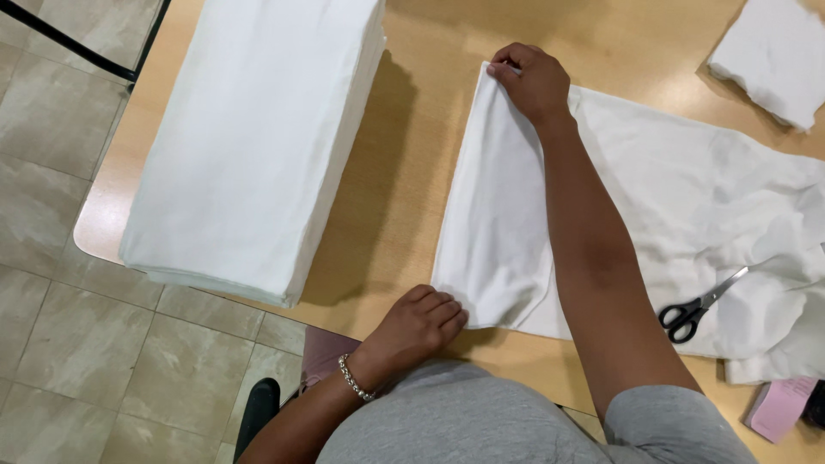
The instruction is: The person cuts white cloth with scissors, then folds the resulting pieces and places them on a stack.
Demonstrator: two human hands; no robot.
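Note:
A white cloth (pixel 687 198) lies spread on the wooden table (pixel 404 172), its left end folded over into a flap (pixel 494 223). My right hand (pixel 533 82) reaches across and pinches the far corner of that flap. At the table's front edge, my left hand (pixel 421 326) presses down on the flap's near corner with fingers curled. A beaded bracelet is on my left wrist.
A tall stack of folded white cloths (pixel 258 137) fills the table's left end. Black-handled scissors (pixel 700 305) rest on the cloth at right. Another small folded stack (pixel 773 56) sits at the far right corner. A pink paper pad (pixel 782 408) lies at the bottom right. Tiled floor is on the left.

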